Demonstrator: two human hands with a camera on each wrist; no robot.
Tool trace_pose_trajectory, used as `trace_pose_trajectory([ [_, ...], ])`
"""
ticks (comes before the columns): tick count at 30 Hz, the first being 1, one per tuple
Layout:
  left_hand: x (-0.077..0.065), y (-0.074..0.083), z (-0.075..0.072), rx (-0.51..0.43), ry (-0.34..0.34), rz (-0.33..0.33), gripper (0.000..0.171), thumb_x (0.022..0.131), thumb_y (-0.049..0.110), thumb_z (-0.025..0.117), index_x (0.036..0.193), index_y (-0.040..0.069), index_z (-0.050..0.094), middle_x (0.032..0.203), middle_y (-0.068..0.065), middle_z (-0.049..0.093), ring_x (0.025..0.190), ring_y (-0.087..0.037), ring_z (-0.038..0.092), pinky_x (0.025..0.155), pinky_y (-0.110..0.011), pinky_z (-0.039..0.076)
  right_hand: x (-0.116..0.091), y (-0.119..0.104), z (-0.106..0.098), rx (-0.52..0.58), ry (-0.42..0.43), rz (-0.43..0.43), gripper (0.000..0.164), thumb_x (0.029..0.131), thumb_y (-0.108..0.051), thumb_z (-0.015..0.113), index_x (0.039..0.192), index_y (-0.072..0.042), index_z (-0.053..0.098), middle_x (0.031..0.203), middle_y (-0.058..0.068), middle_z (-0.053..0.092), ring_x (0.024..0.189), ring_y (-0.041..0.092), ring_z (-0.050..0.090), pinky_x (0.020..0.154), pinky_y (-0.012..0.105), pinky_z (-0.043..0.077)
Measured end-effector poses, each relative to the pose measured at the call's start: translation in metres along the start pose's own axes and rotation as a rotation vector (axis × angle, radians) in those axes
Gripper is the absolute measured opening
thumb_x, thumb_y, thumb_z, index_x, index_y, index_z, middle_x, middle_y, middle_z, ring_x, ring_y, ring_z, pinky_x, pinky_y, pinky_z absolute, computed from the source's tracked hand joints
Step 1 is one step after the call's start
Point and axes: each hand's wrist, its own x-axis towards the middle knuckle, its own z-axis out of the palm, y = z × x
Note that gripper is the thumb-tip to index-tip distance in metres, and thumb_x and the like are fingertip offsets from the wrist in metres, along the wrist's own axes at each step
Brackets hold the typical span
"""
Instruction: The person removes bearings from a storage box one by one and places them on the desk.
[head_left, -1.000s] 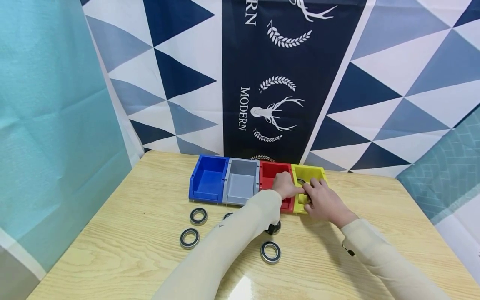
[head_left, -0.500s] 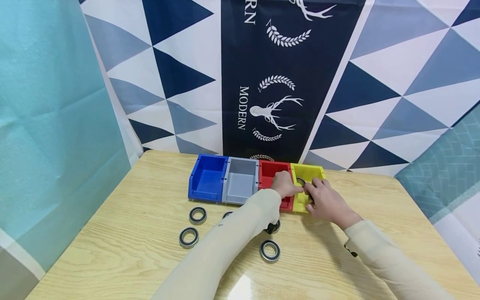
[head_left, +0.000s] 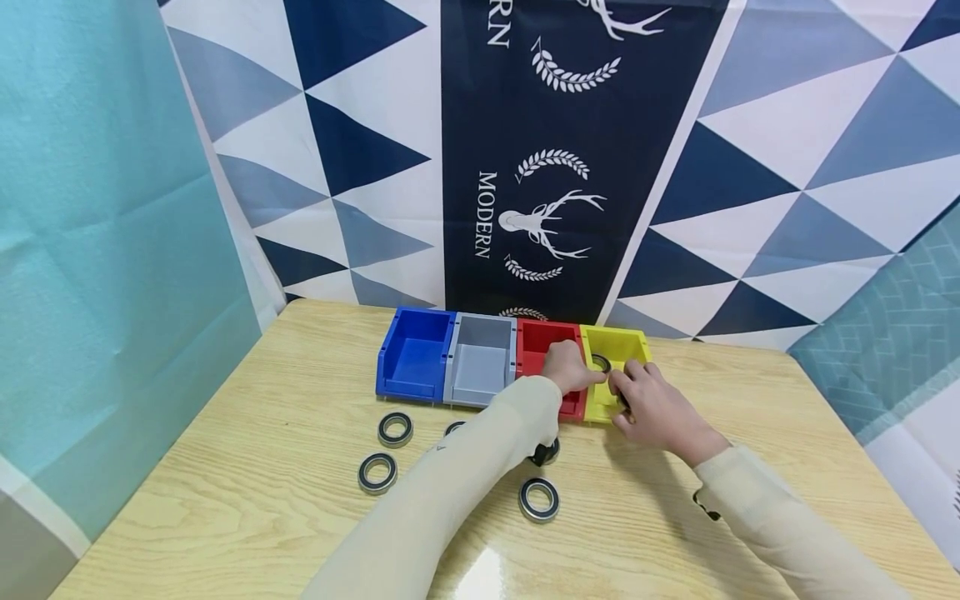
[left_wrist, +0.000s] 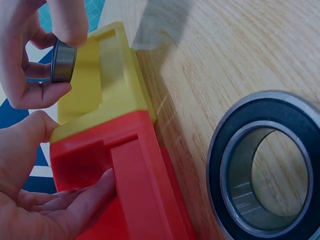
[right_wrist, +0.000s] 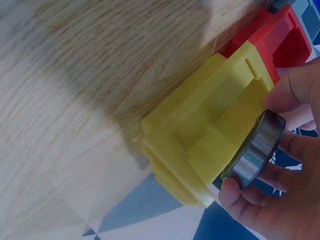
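My right hand [head_left: 660, 412] pinches a ball bearing [right_wrist: 260, 150] between thumb and fingers, at the mouth of the yellow bin [right_wrist: 200, 112]. Held on edge, the bearing shows its shiny steel outer face in both wrist views. My left hand [left_wrist: 55, 200] reaches into the red bin [left_wrist: 145, 185] with nearly straight fingers. Its thumb lies along the rim between the red and yellow bins, and no bearing shows in it. Another bearing [head_left: 601, 363] is in the back of the yellow bin, partly hidden by the hands.
Left of the red bin stand a grey bin [head_left: 480, 371] and a blue bin [head_left: 416, 358] in one row. Several bearings lie on the wooden table [head_left: 247, 467], among them a near one [head_left: 539, 500] and one at left [head_left: 377, 473]. My left sleeve [head_left: 465, 479] partly covers others.
My right hand has shifted slightly right with its bearing, away from the left thumb, exposing more of the bearing in the yellow bin. The left hand stays in place.
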Motion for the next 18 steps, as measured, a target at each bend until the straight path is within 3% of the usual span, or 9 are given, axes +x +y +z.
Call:
trace_pose_trajectory([
  [18,-0.0032,-0.0004,-0.0024,-0.029,0.002,0.001,0.036,0.076,0.031,0.08,0.1,0.01,0.064,0.089,-0.001,0.071,0.073,-0.009,0.056,0.076,-0.02,0.054,-0.009,-0.0041,-0.005,0.04,-0.073,0.032,0.023,0.069,-0.011,0.07,0.085,-0.011,0.054,0.081,0.004,0.046,0.075,0.022,0.043,0.069,0.035,0.041],
])
